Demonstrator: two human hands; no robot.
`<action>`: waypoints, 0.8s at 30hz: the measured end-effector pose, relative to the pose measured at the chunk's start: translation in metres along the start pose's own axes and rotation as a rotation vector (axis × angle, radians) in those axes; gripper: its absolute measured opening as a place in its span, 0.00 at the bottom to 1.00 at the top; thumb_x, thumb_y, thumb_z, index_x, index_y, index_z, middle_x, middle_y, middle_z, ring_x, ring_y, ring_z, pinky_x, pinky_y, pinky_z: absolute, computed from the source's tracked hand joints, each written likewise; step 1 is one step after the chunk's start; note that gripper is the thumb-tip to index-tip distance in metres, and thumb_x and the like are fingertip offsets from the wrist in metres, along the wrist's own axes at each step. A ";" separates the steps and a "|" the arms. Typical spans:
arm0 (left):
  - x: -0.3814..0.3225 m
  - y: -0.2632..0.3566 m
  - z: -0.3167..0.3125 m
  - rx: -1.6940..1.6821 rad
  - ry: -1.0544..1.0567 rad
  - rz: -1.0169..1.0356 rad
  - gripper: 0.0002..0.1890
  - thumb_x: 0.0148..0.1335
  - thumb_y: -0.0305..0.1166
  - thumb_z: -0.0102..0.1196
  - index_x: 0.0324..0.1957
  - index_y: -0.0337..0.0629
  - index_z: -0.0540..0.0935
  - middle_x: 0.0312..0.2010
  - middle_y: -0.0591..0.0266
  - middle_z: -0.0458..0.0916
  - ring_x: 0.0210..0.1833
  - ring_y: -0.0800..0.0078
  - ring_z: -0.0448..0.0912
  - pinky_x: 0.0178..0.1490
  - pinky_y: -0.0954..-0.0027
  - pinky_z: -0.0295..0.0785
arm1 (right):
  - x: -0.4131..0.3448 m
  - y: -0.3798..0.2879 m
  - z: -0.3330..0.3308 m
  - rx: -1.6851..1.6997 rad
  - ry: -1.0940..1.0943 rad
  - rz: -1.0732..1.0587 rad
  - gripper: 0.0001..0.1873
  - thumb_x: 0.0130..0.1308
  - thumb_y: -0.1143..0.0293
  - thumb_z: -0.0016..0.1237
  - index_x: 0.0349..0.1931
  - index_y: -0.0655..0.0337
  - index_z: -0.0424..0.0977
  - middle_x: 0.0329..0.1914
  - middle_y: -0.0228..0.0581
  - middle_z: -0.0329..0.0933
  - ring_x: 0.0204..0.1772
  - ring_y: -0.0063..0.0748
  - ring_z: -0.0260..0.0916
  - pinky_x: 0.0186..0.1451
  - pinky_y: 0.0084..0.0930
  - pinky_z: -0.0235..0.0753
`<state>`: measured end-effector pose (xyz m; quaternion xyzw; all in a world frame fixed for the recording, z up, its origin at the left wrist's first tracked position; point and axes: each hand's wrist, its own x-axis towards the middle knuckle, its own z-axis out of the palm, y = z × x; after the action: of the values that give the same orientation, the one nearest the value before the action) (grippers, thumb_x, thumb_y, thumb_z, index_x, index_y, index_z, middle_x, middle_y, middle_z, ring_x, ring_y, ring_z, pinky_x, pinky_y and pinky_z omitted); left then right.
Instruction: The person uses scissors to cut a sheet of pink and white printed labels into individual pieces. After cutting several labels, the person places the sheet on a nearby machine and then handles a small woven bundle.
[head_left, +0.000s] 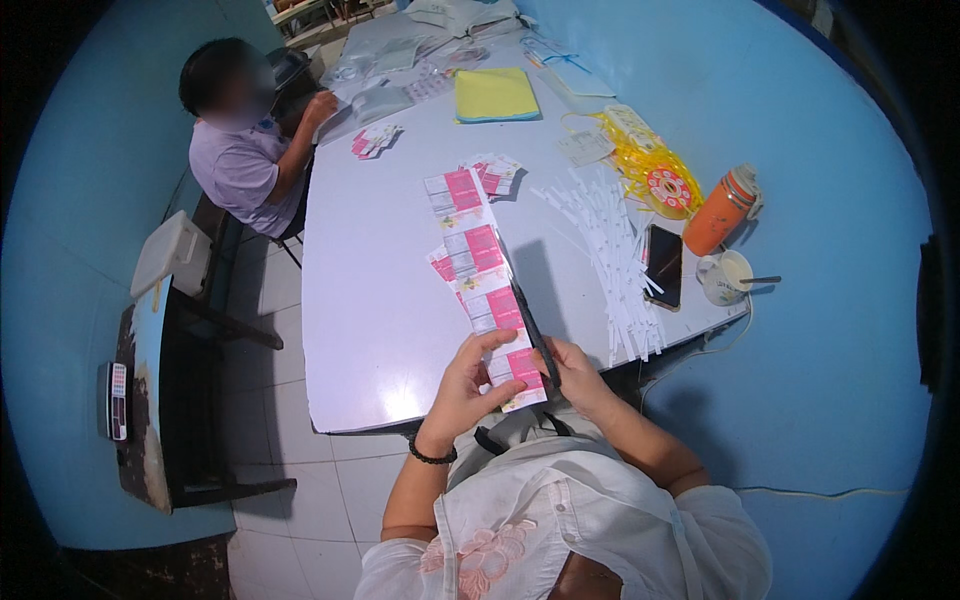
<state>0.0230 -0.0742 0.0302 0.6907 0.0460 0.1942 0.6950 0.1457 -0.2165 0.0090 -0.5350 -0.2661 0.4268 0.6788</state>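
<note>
A long strip of pink and white printed labels (480, 255) is gripped between the thumb and fingers of my left hand (474, 382). My right hand (576, 373) is closed around black-handled scissors (534, 322), whose blades lie along the strip's right edge. Under the strip, more pink printed pieces (442, 264) stick out at the left. Beyond its far end rests a pile of cut pink labels (501, 174). To the right of my hands spreads a heap of narrow white paper offcuts (611, 262).
On the white table (375, 315) are a phone (664, 266), an orange bottle (721, 212), a mug with a spoon (726, 276), yellow ribbon (660, 169), yellow sheets (495, 94) and a small label pile (375, 141). Another person (240, 165) sits at the left edge.
</note>
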 end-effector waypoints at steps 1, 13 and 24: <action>-0.001 0.000 0.002 -0.022 -0.027 -0.009 0.32 0.54 0.20 0.66 0.62 0.39 0.70 0.55 0.61 0.69 0.57 0.75 0.71 0.49 0.75 0.77 | 0.001 0.000 0.000 0.023 0.009 -0.007 0.12 0.72 0.65 0.48 0.48 0.63 0.75 0.37 0.21 0.75 0.38 0.10 0.67 0.41 0.12 0.67; 0.035 0.018 -0.030 -0.109 0.212 0.046 0.26 0.59 0.17 0.60 0.59 0.36 0.70 0.55 0.60 0.73 0.55 0.75 0.76 0.54 0.72 0.76 | -0.007 0.004 -0.009 -0.059 -0.143 0.087 0.09 0.72 0.69 0.47 0.45 0.65 0.75 0.33 0.21 0.72 0.36 0.11 0.66 0.41 0.14 0.67; 0.043 0.004 -0.002 -0.106 0.175 0.079 0.28 0.58 0.16 0.61 0.61 0.35 0.69 0.56 0.60 0.71 0.55 0.75 0.76 0.56 0.73 0.75 | -0.005 -0.017 -0.015 -0.057 -0.099 0.022 0.15 0.71 0.66 0.48 0.53 0.64 0.72 0.40 0.24 0.75 0.42 0.12 0.67 0.47 0.14 0.69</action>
<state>0.0613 -0.0577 0.0426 0.6347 0.0687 0.2833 0.7156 0.1603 -0.2292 0.0219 -0.5353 -0.3057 0.4524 0.6445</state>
